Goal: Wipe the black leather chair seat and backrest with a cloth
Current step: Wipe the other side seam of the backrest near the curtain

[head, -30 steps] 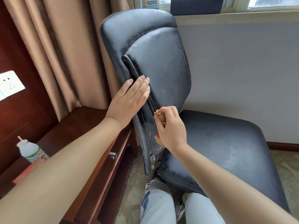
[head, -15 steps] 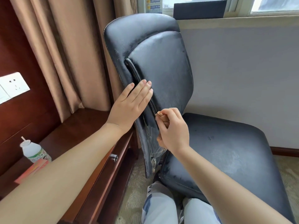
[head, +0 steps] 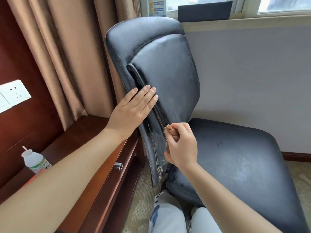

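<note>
Gripping, right hand: the right hand was clenched around a bunched tan cloth, fingers curled, a tuft of cloth sticking out at the thumb and more showing under the palm at 7 o'clock.
Cloth contact: the tuft was pressed against the lower side edge of the backrest, close above where it met the seat.
Left hand: the left hand lay spread flat, fingers straight and together, holding nothing, palm resting on the backrest's side edge with the fingertips pointing toward 1 o'clock over the seam.
Arm pose: the left forearm ran in from 8 o'clock, crossing above the desk; the right forearm ran in from 5 o'clock, crossing over the seat's near corner.
Hand spacing: the right hand sat at 5 o'clock of the left, near it but apart.
Chair: the black leather chair stood side-on, backrest upright at 12 o'clock of the hands, seat spreading toward 3 o'clock; both surfaces looked scuffed and greyish.
Surroundings: a plastic bottle stood on the desk at 8 o'clock, tan curtains hung behind the backrest at 10 o'clock, a wall socket sat at 9 o'clock.
Obstruction: the right hand hid most of the cloth; the person's light trouser knees showed at 6 o'clock, just beside the seat's front corner.
</note>
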### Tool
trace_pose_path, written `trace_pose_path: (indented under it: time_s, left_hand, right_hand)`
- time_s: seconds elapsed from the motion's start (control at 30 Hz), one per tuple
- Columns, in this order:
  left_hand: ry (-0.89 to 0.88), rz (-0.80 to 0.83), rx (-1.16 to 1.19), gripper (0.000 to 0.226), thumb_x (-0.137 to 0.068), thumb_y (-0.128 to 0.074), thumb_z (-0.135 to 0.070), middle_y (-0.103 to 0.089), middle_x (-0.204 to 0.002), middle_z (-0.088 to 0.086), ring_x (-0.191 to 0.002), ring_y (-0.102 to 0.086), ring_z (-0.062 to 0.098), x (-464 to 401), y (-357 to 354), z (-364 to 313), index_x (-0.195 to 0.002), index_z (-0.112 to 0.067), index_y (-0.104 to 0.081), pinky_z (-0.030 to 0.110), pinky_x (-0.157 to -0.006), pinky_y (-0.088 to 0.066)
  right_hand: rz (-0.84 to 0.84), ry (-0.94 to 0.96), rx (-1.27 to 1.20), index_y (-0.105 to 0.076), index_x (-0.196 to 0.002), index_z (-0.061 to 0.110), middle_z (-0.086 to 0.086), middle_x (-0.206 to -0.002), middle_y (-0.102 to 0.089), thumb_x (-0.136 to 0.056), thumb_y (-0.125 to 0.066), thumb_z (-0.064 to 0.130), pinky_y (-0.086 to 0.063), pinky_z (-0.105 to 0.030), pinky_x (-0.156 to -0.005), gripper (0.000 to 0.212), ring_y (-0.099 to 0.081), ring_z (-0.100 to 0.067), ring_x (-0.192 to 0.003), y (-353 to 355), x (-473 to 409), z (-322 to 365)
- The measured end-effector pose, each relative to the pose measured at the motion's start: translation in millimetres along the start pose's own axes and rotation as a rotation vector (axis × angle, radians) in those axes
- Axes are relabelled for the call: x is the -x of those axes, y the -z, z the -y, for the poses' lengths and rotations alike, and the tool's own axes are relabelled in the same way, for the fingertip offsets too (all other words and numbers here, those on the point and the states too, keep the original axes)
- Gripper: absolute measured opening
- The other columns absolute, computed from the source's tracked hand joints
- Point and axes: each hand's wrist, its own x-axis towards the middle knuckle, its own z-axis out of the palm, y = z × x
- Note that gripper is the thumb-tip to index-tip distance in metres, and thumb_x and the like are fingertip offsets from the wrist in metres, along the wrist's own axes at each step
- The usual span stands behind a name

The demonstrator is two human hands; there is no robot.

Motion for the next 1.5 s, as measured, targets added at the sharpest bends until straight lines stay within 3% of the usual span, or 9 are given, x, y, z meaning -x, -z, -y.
trace_pose_path:
  time_s: [0.2, 0.4, 0.7, 1.1, 1.2, 1.5]
  left_hand:
    - [-0.108, -0.001, 0.002, 0.041, -0.101, -0.036, -0.004, -0.047, -0.145, 0.012, -0.134, -0.044, 0.026, -1.9, -6.7, 13.1, -0.141, -0.007, -0.042, 0.043, -0.111, -0.031]
    - [-0.077, -0.053, 0.053, 0.036, -0.1, -0.04, -0.002, -0.055, -0.137, 0.01, -0.127, -0.052, 0.025, -4.1, -0.4, 10.0, -0.133, -0.007, -0.053, 0.042, -0.107, -0.036]
    - [-0.089, -0.091, 0.116, 0.033, -0.099, -0.045, -0.004, -0.059, -0.133, 0.009, -0.124, -0.055, 0.024, -4.2, 31.7, 0.6, -0.129, -0.007, -0.058, 0.041, -0.105, -0.037]
    - [-0.058, -0.083, 0.123, 0.032, -0.099, -0.046, -0.004, -0.059, -0.132, 0.009, -0.124, -0.055, 0.023, -6.1, 47.0, -9.4, -0.128, -0.007, -0.06, 0.041, -0.106, -0.038]
    - [-0.043, -0.088, 0.119, 0.031, -0.099, -0.046, -0.003, -0.061, -0.13, 0.009, -0.123, -0.056, 0.023, -8.4, 48.0, -10.1, -0.125, -0.007, -0.062, 0.04, -0.105, -0.038]
    - [-0.036, -0.08, 0.12, 0.032, -0.098, -0.047, -0.003, -0.059, -0.133, 0.009, -0.126, -0.054, 0.024, -5.3, 45.8, -12.8, -0.128, -0.007, -0.06, 0.042, -0.105, -0.039]
  right_hand:
    - [-0.014, 0.026, -0.012, -0.066, -0.092, 0.014, 0.008, -0.092, -0.055, -0.088, -0.065, 0.019, -0.036, -0.003, -0.063, 0.006, -0.053, -0.007, -0.077, -9.4, -14.4, 9.5]
    - [0.015, 0.007, -0.015, -0.067, -0.093, 0.015, 0.008, -0.095, -0.054, -0.087, -0.066, 0.017, -0.038, -0.006, -0.064, 0.006, -0.055, -0.007, -0.078, -3.8, -1.0, -2.2]
    - [-0.102, 0.203, -0.083, -0.065, -0.092, 0.01, 0.004, -0.094, -0.057, -0.083, -0.069, 0.012, -0.044, -0.01, -0.066, 0.01, -0.054, -0.006, -0.076, 1.4, 0.4, 17.6]
    - [-0.141, 0.192, -0.01, -0.067, -0.091, 0.012, 0.007, -0.091, -0.059, -0.086, -0.062, 0.026, -0.037, -0.003, -0.064, 0.016, -0.052, -0.004, -0.076, 12.6, 6.1, 13.3]
    - [-0.123, 0.163, 0.022, -0.066, -0.089, 0.012, 0.01, -0.089, -0.057, -0.084, -0.065, 0.019, -0.034, -0.001, -0.062, 0.008, -0.051, -0.003, -0.074, 16.5, 19.8, -5.3]
    - [-0.132, 0.171, -0.016, -0.067, -0.092, 0.012, 0.006, -0.092, -0.059, -0.084, -0.064, 0.021, -0.042, -0.009, -0.062, 0.012, -0.053, -0.007, -0.077, 12.8, 20.1, -4.3]
